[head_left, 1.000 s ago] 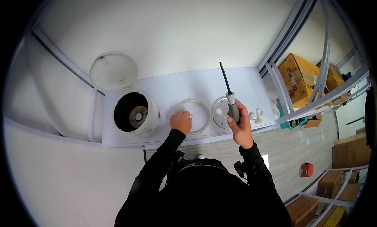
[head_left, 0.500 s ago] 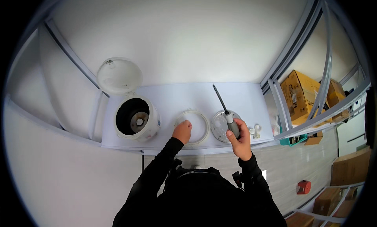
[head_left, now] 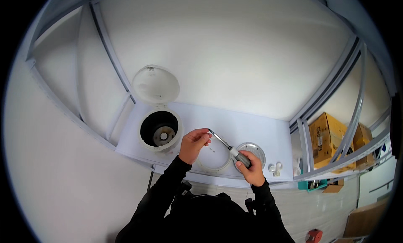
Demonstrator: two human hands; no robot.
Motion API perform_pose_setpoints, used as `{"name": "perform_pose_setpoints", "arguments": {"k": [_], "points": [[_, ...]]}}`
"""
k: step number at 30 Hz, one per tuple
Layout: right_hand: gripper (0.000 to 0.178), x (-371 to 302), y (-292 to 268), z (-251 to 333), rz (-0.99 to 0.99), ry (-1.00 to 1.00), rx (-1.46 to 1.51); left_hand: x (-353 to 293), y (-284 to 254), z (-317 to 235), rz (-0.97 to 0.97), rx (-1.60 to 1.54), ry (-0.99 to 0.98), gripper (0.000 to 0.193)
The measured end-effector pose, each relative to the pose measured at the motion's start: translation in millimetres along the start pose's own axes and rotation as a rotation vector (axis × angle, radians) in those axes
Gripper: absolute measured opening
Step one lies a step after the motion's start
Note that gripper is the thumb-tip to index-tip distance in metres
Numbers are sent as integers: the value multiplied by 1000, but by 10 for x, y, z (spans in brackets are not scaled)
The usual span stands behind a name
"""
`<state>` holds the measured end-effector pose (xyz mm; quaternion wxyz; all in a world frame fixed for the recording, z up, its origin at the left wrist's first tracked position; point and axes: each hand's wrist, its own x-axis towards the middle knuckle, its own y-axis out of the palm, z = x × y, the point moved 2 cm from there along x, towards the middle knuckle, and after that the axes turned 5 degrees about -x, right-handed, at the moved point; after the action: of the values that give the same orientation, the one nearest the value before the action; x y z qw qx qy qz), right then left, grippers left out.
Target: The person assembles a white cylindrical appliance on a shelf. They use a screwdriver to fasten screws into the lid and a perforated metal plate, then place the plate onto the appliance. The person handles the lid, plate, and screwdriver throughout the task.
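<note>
To the right of the open rice cooker, a screwdriver was held in the right hand, its grey handle wrapped by the fingers and thumb. Its long axis was slanted: the handle end was set farther from the cooker, and the slim shaft was aimed leftward and away from the body, toward the left hand. That hand was placed just beside the cooker, nearer to the tool's tip, with its thumb and forefinger drawn narrowly together at about the tip. Whether the tip itself or some small piece was pinched there could not be told.

The white ring was laid on the white table to the cooker's right, partly overlapped by the shaft in this view. Farther right of the cooker, the perforated metal disc was partly covered by the right hand and handle; beyond it, small pale pieces were grouped.
</note>
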<state>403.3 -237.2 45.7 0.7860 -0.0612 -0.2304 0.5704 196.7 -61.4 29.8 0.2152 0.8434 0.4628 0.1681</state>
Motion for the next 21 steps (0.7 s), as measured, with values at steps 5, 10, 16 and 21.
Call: {"name": "perform_pose_setpoints", "arguments": {"k": [5, 10, 16, 21], "points": [[35, 36, 49, -8, 50, -9, -11, -25, -123, 85, -22, -197, -38, 20], [35, 31, 61, -26, 59, -26, 3, -60, -149, 72, -34, -258, -84, 17], [35, 16, 23, 23, 73, -27, -13, -24, -193, 84, -7, -165, -107, 20], [38, 6, -51, 83, 34, -111, -170, -29, -195, 43, 43, -33, -123, 20]]}}
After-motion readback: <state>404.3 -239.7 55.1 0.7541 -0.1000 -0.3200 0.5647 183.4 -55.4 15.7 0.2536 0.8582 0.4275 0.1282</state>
